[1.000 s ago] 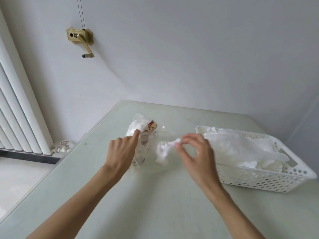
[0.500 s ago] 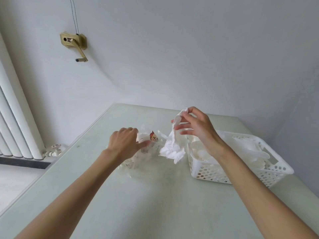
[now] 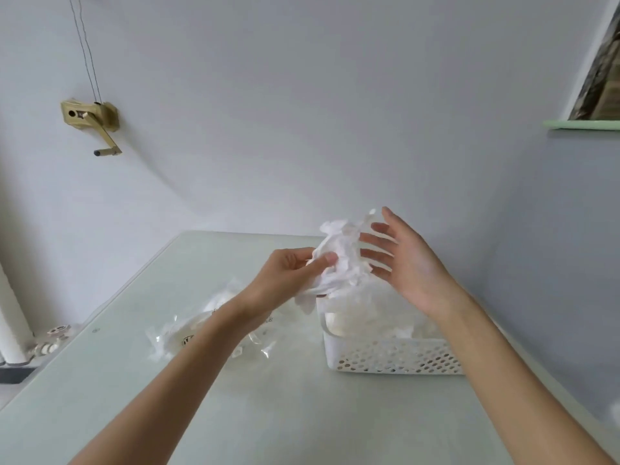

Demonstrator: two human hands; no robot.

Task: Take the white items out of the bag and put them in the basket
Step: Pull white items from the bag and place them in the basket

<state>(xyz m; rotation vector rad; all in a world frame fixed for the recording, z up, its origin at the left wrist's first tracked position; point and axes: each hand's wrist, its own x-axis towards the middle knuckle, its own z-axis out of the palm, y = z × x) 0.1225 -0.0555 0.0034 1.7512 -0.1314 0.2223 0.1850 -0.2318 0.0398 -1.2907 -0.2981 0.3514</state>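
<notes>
One crumpled white item (image 3: 340, 260), soft and thin like tissue or a disposable glove; exact kind cannot be told. Location: held in the air above the near-left corner of the white perforated basket (image 3: 392, 359), hanging roughly upright, its long axis running top to bottom, its lower tail just over the basket rim.

Holder: left hand (image 3: 288, 280), thumb and fingers pinched together on the item's left edge. Right hand (image 3: 406, 263): fingers spread apart, palm turned toward the item, fingertips at or just beside its right side; contact cannot be confirmed.

Key relation: the item lies between the two hands, with the basket directly beneath and slightly right. Left hand is the nearer and the only sure grip, so a drop likely needs just a short shift rightward and a release.

Basket contents: several similar white pieces already heaped inside.

Source: clear plastic bag (image 3: 201, 333), printed, lying flat on the pale green table (image 3: 268, 414) left of the basket, white material visible inside; task judged partly done.

Background: brass-coloured wall crank (image 3: 90, 120), plain grey wall.
</notes>
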